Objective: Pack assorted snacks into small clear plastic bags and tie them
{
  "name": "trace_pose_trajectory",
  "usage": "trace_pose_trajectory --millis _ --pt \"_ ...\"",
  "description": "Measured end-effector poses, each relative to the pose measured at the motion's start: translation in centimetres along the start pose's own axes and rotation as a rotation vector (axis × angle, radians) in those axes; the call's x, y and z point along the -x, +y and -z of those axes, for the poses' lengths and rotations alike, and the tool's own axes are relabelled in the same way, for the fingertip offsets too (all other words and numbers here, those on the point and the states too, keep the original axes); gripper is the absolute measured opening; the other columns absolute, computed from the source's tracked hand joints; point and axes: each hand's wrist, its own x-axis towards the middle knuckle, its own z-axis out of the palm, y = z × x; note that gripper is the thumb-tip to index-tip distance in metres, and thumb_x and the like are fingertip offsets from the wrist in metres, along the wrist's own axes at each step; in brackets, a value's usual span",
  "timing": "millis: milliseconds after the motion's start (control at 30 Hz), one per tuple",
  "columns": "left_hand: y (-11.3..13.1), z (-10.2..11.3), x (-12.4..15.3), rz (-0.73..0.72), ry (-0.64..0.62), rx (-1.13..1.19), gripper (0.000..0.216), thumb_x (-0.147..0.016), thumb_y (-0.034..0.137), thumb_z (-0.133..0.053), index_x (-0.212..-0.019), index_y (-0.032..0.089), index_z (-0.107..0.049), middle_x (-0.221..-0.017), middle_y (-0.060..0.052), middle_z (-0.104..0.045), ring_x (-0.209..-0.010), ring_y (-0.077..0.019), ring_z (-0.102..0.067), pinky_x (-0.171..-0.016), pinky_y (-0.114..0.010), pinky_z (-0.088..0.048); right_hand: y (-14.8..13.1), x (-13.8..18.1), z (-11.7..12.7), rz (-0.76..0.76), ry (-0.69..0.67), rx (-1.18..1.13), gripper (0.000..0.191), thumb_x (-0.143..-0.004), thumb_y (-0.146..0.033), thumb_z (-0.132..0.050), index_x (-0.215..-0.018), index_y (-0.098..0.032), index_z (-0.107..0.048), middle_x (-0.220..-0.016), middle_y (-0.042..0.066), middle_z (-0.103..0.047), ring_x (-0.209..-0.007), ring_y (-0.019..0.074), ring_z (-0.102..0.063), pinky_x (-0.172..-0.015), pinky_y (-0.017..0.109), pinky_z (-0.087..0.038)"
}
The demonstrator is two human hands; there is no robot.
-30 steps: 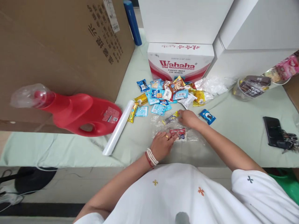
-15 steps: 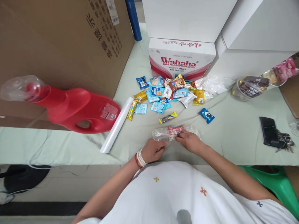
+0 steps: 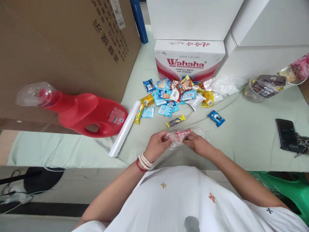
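In front of my body lies a clear plastic bag with a red-wrapped snack in it or under it; I cannot tell which. My left hand, with a beaded bracelet at the wrist, pinches the bag's left end. My right hand has its fingers closed on the red snack packet and the film around it. Just beyond the hands lies a yellow and dark snack bar. A blue snack packet rests to the right, apart from the heap of wrapped snacks.
A Wahaba-style white and red carton stands behind the heap. On the left are a red plastic jug, a white film roll and a large brown carton. A snack-filled tub and a black phone with keys are on the right.
My left hand has moved up and onto the bag's left end, and now pinches it. The bag is bunched closer together. My right hand stays at the red packet; the view has shifted slightly.
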Motion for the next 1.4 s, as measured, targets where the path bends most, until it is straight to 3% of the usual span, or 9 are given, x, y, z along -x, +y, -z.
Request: trace_pose_trajectory --millis 100,333,500,667,833,1000,1133,1233,1400 --pt "1.0 -3.0 -1.6 0.009 -0.070 0.141 0.028 -0.094 0.027 -0.050 -0.104 0.013 -0.072 -0.074 -0.004 -0.071 -0.065 -0.0172 -0.065 -0.056 -0.026 -0.049 -0.4 0.2 0.2 -0.001 0.055 -0.119 0.032 -0.101 -0.013 -0.044 -0.104 -0.020 -0.075 -0.093 0.010 -0.066 -0.108 0.0256 -0.056 -0.098 0.042 -0.046" --pt "1.3 -7.3 -3.2 -0.303 0.007 -0.748 0.036 -0.095 0.011 -0.049 -0.118 0.023 -0.074 -0.109 -0.012 -0.072 -0.111 -0.0258 -0.061 -0.092 -0.037 -0.052 -1.3 4.2 3.7 -0.391 0.142 -0.544 0.026 -0.101 -0.028 -0.045 -0.096 -0.020 -0.070 -0.086 0.005 -0.066 -0.080 0.0178 -0.061 -0.077 0.030 -0.051" --pt "1.2 -7.7 -2.2 -0.326 0.113 -0.921 0.031 -0.099 0.020 -0.049 -0.115 0.030 -0.073 -0.116 -0.014 -0.064 -0.119 -0.0308 -0.052 -0.095 -0.046 -0.047 -0.7 4.2 3.5 -0.920 0.470 -0.010 0.038 -0.094 -0.053 -0.059 -0.109 -0.018 -0.065 -0.110 0.014 -0.062 -0.099 0.0282 -0.057 -0.084 0.039 -0.049" --pt "0.8 -7.7 -2.5 -0.251 0.185 -0.825 0.042 -0.096 0.025 -0.056 -0.138 0.027 -0.058 -0.143 -0.017 -0.049 -0.128 -0.0348 -0.048 -0.100 -0.051 -0.045 -1.5 2.7 4.1 -0.930 0.109 0.181 0.008 -0.093 -0.025 -0.059 -0.097 -0.020 -0.064 -0.110 0.015 -0.062 -0.085 0.0256 -0.057 -0.066 0.032 -0.039" --pt "1.1 -8.3 -3.0 -0.226 0.146 -0.745 0.039 -0.094 0.023 -0.055 -0.133 0.021 -0.058 -0.125 -0.018 -0.057 -0.116 -0.0328 -0.053 -0.089 -0.043 -0.052 -3.9 -1.0 5.1 -0.710 0.115 0.098 0.016 -0.100 -0.019 -0.044 -0.098 -0.022 -0.060 -0.088 0.006 -0.063 -0.077 0.0206 -0.057 -0.066 0.029 -0.038" --pt "0.7 -6.9 -4.2 -0.132 0.080 -0.425 0.032 -0.079 0.011 -0.063 -0.111 0.012 -0.064 -0.112 -0.018 -0.062 -0.111 -0.0312 -0.058 -0.098 -0.047 -0.051 -5.3 -2.8 3.4 -0.416 0.112 -0.023 0.026 -0.099 -0.011 -0.041 -0.112 -0.017 -0.062 -0.109 0.012 -0.065 -0.101 0.0225 -0.059 -0.092 0.034 -0.049" --pt "0.1 -3.6 -4.7 0.111 -0.140 0.317 0.048 -0.065 0.017 -0.068 -0.113 0.015 -0.062 -0.102 -0.011 -0.067 -0.098 -0.0270 -0.065 -0.092 -0.050 -0.055 -5.4 -0.8 2.3 -0.190 0.158 -0.080 0.039 -0.099 -0.026 -0.053 -0.136 -0.014 -0.055 -0.136 0.019 -0.055 -0.128 0.0300 -0.049 -0.111 0.050 -0.044" --pt "1.2 -2.0 -3.7 0.207 -0.220 0.789 0.037 -0.068 0.022 -0.062 -0.105 0.018 -0.063 -0.103 -0.009 -0.069 -0.101 -0.0260 -0.067 -0.091 -0.051 -0.058 -5.4 0.2 1.1 -0.250 0.236 -0.028 0.053 -0.097 -0.027 -0.057 -0.147 -0.012 -0.048 -0.144 0.022 -0.050 -0.134 0.0340 -0.044 -0.111 0.056 -0.045" --pt "3.7 -1.3 -1.2 0.145 -0.186 0.841 0.037 -0.072 0.025 -0.072 -0.107 0.019 -0.063 -0.113 -0.010 -0.068 -0.112 -0.0257 -0.064 -0.091 -0.043 -0.058 -2.9 1.8 2.5 -0.452 0.452 -0.075 0.043 -0.103 -0.015 -0.039 -0.142 -0.022 -0.057 -0.134 0.015 -0.065 -0.123 0.0250 -0.060 -0.108 0.046 -0.049"
